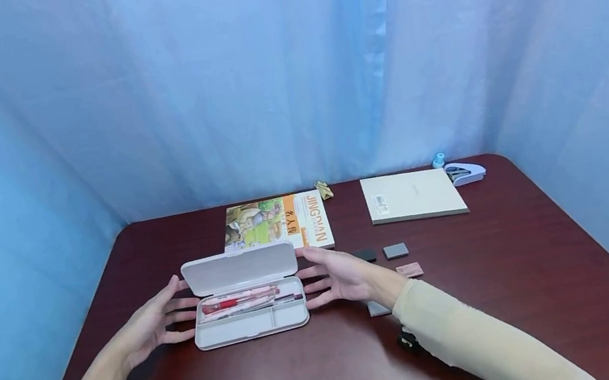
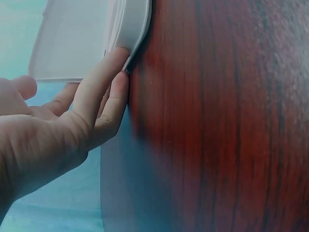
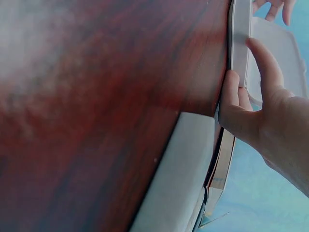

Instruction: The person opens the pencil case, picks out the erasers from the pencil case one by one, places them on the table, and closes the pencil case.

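A white pencil case point(image 1: 231, 333) lies on the table with its lid point(image 1: 240, 270) raised at the back. Pens point(image 1: 233, 304), some pink and one red, fill its long rear compartment; the two front compartments show bare white floors. At the case's left end is my left hand point(image 1: 150, 325), fingers extended and fingertips touching the side wall, as the left wrist view confirms on the case point(image 2: 135, 24). My right hand point(image 1: 346, 272) touches the opposite end with outstretched fingers, its thumb up by the lid's edge. In the right wrist view, fingertips rest against the case point(image 3: 241, 43).
Behind the case lies an illustrated book point(image 1: 262, 222); a cream book point(image 1: 414, 196) is farther right, beside a pale lilac tool point(image 1: 465, 172). Small blocks stand near my right forearm: grey point(image 1: 395, 251), pink point(image 1: 410, 271), dark point(image 1: 365, 255), and a partly covered light one point(image 1: 378, 308).
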A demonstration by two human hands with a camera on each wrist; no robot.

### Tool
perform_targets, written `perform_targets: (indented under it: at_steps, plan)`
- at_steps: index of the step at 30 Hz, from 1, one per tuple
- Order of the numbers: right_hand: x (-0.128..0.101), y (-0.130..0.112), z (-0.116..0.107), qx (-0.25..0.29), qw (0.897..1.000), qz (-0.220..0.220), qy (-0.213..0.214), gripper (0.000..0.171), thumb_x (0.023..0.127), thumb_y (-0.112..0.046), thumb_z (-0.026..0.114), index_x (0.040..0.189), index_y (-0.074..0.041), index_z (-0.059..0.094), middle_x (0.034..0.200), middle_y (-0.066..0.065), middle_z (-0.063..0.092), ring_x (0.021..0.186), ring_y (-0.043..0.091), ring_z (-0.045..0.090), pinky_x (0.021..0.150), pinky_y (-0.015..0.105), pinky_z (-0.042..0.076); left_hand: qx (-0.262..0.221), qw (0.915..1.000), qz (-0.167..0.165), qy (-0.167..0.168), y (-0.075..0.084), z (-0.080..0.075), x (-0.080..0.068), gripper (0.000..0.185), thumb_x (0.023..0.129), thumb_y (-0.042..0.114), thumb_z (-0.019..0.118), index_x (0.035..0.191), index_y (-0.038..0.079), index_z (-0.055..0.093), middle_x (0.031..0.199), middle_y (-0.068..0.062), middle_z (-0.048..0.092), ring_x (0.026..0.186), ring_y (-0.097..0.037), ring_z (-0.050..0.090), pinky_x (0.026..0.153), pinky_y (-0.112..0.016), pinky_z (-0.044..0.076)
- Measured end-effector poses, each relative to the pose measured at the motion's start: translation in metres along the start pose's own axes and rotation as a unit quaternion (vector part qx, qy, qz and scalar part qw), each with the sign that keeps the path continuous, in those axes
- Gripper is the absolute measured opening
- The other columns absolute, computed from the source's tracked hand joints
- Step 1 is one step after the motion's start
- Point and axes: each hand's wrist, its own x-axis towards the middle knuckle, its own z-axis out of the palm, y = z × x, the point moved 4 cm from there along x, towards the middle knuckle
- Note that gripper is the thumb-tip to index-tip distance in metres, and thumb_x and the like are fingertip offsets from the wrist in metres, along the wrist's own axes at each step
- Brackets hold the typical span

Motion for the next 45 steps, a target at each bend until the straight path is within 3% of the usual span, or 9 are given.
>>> perform_targets:
  at_steps: [4,9,14,18,23,30,45]
  plan:
    - [-0.002,0.003,0.0,-0.003,1.0,0.0,0.002,0.057,0.107,-0.043,0.048,0.154,-0.011,0.037,0.153,0.027,0.038,0.132,0.046,0.043,0.095,0.057,0.053,-0.015,0.9998,-0.01,0.007,-0.003,0.001,0.0,0.088,0.1,0.07,0.037,0.155,0.003,0.019,0.149,-0.03,0.038,0.126,-0.037,0.053,0.089,-0.05,0.058]
    - [-0.003,0.006,-0.001,-0.023,1.0,-0.007,0.005,0.052,0.106,-0.033,0.055,0.148,-0.005,0.044,0.15,0.025,0.041,0.131,0.046,0.045,0.093,0.056,0.054,-0.009,0.9998,0.0,-0.018,-0.003,0.002,0.0,0.08,0.103,0.063,0.042,0.152,0.001,0.032,0.149,-0.027,0.04,0.129,-0.037,0.051,0.092,-0.05,0.057]
    - [-0.001,0.009,-0.001,-0.053,0.999,-0.008,0.002,0.057,0.098,-0.019,0.066,0.148,-0.001,0.046,0.136,0.02,0.053,0.121,0.038,0.055,0.091,0.053,0.056,-0.016,0.9984,0.016,-0.051,-0.009,-0.002,-0.001,0.061,0.107,0.04,0.051,0.15,0.001,0.035,0.142,-0.015,0.049,0.123,-0.028,0.056,0.095,-0.05,0.055]
    - [0.001,0.012,0.0,-0.086,0.996,-0.014,0.002,0.062,0.093,-0.008,0.069,0.149,0.001,0.045,0.136,0.02,0.053,0.111,0.03,0.061,0.089,0.052,0.057,-0.006,0.9975,0.031,-0.064,-0.014,-0.005,0.001,0.062,0.104,0.026,0.06,0.151,-0.003,0.032,0.138,-0.014,0.051,0.115,-0.024,0.061,0.095,-0.049,0.055]
    - [0.005,0.011,0.002,-0.131,0.991,-0.029,0.005,0.062,0.09,-0.001,0.072,0.147,0.002,0.048,0.143,0.02,0.048,0.102,0.025,0.066,0.086,0.049,0.059,0.031,0.9976,0.042,-0.044,-0.013,-0.004,0.004,0.068,0.097,0.021,0.07,0.151,-0.002,0.035,0.142,-0.022,0.048,0.114,-0.026,0.062,0.094,-0.046,0.056]
    - [0.01,0.01,0.006,-0.202,0.978,-0.04,0.021,0.063,0.084,0.009,0.074,0.142,0.002,0.054,0.138,0.019,0.05,0.089,0.023,0.069,0.076,0.043,0.062,0.071,0.9954,0.061,-0.022,-0.014,-0.001,0.005,0.069,0.089,0.016,0.08,0.145,-0.001,0.044,0.14,-0.022,0.051,0.12,-0.031,0.056,0.088,-0.039,0.058]
    - [0.01,0.006,0.015,-0.264,0.964,-0.026,0.038,0.059,0.082,0.017,0.071,0.138,0.005,0.056,0.121,0.014,0.057,0.084,0.022,0.067,0.068,0.044,0.062,0.107,0.9915,0.075,0.0,-0.014,0.009,0.005,0.063,0.086,0.014,0.082,0.14,-0.002,0.052,0.139,-0.022,0.051,0.122,-0.037,0.053,0.084,-0.038,0.06]
